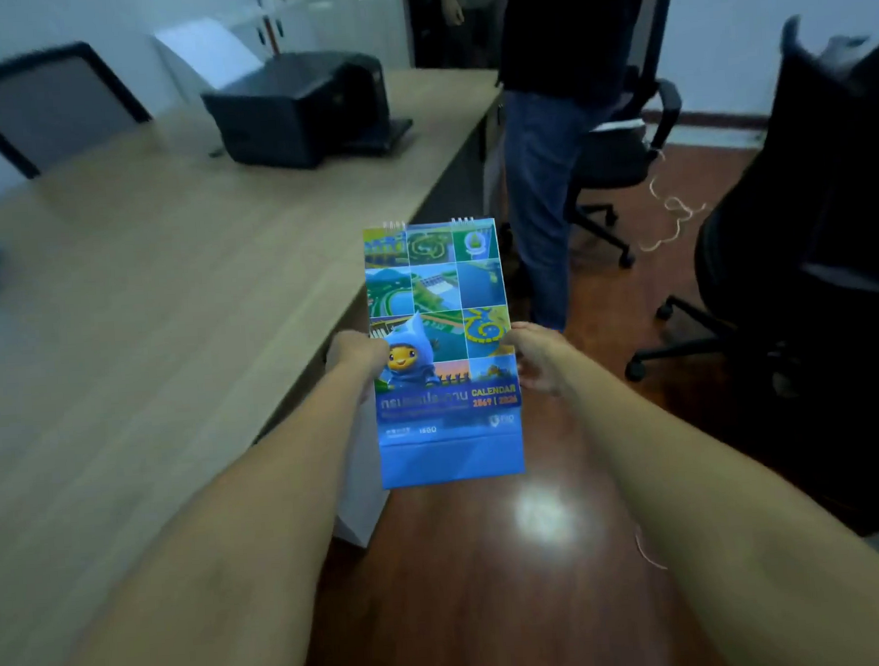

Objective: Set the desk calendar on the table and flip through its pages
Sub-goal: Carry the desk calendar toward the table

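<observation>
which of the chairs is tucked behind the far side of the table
The grey-backed chair at top left, behind the table. The other black chairs stand on the open floor to the right.

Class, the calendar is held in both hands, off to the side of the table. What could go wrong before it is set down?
1. The calendar hangs over the floor, pinched only at its side edges by the left hand and right hand; a slip could drop it.
2. Swinging it toward the table could catch the table's edge.
</observation>
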The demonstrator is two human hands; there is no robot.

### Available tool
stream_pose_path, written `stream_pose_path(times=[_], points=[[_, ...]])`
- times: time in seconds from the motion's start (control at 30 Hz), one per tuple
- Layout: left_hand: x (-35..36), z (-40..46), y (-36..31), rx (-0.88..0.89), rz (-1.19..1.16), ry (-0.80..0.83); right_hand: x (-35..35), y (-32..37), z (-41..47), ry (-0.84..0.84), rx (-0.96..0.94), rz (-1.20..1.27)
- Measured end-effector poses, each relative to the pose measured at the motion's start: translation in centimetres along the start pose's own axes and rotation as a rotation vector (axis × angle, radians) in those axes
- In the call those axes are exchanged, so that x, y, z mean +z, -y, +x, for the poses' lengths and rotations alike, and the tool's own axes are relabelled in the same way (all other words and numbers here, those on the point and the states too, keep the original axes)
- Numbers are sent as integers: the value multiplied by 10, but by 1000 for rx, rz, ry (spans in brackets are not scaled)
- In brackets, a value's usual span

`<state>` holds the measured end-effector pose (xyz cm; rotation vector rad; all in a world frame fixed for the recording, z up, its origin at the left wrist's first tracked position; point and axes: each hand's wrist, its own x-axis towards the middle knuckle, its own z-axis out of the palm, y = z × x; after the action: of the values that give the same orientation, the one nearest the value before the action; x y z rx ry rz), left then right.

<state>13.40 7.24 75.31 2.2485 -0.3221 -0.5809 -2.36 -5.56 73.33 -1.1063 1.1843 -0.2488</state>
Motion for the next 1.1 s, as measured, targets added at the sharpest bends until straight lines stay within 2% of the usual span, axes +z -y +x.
stream_pose_path(times=[0.1,0.2,0.4,0.6,0.8,1.1], points=[[-44,6,-22,57,-132,-132,20,52,-20,79,-104,-45],[-94,16,-37,63,-301,-119,50,91,-38,152,-178,-111],[-192,8,-27,48,-424,-226,135,132,-57,301,-261,-198],[-294,14,25,6,-512,-388,256,145,-83,491,-320,-266],[-399,23,103,-76,-505,-562,390,135,-107,669,-320,-310],[-482,10,212,-236,-452,-799,536,98,-147,829,-320,-384]])
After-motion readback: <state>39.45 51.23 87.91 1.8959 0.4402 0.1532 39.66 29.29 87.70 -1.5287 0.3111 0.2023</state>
